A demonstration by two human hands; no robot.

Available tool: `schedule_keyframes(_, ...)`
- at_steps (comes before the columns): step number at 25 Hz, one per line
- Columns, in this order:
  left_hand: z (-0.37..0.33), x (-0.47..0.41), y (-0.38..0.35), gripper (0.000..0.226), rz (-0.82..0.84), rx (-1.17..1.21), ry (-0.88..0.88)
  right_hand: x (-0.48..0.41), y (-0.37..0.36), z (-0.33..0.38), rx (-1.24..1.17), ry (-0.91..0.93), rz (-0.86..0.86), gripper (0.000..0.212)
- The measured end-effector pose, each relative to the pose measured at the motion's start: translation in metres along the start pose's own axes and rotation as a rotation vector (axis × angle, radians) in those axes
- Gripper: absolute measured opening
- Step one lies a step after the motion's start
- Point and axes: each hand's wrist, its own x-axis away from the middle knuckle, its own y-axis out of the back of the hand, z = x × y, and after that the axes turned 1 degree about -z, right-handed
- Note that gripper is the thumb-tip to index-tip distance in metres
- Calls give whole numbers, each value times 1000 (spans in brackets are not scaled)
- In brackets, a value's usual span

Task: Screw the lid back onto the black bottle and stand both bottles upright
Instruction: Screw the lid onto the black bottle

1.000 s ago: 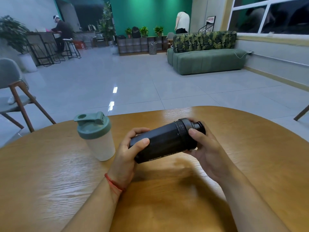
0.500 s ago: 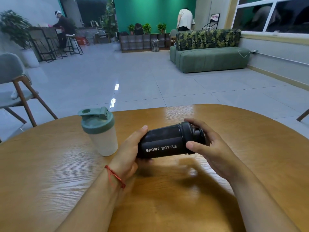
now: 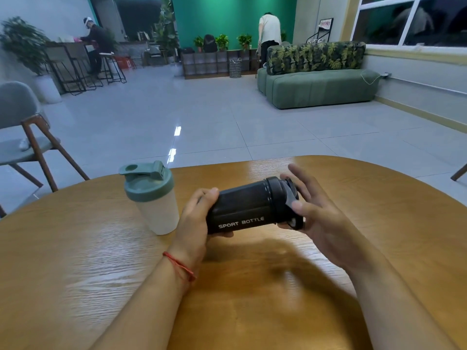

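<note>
The black bottle [image 3: 242, 210], marked SPORT BOTTLE, lies sideways in the air just above the round wooden table [image 3: 75, 274]. My left hand [image 3: 194, 223] grips its base end. Its black lid [image 3: 278, 195] sits on the mouth and points right. My right hand [image 3: 321, 223] cups that lid, thumb across its front and fingers spread behind it. Left of my left hand, a white bottle [image 3: 159, 213] with a green flip lid stands upright on the table, almost touching the hand.
A grey chair [image 3: 22, 137] with wooden legs stands off the table's left edge. Another chair leg shows at the far right. Across the tiled floor are a green sofa [image 3: 321, 84], shelves with plants, and two people far back.
My right hand has shifted its hold on the lid, with the fingers now spread wider. The black bottle stays sideways in my left hand. The white bottle has not moved.
</note>
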Motion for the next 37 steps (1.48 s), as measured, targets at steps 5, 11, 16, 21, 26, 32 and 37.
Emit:
schedule_keyframes(5,-3,-4,2,44,2,78,172,1,6,-1,252,24,-21,76)
schedule_keyframes(11,-2,11,13,28,207,-438,-688,6,-20,3,409,-264,-140,105)
schedule_keyframes(16,-2,10,6,30,119,-417,-614,6,-22,5,389,-283,-245,98)
schedule_keyframes(21,-11,0,-1,40,-73,97,270,6,-12,-6,416,183,-92,80)
schedule_keyframes(26,-12,2,-3,43,25,69,369,1,-20,-12,551,280,-279,54)
schedule_keyframes(32,9,15,-11,56,15,-70,-209,0,-26,-3,520,214,-499,57)
schedule_keyframes(37,-4,21,-15,43,19,-171,-293,-1,-36,9,481,119,-510,62)
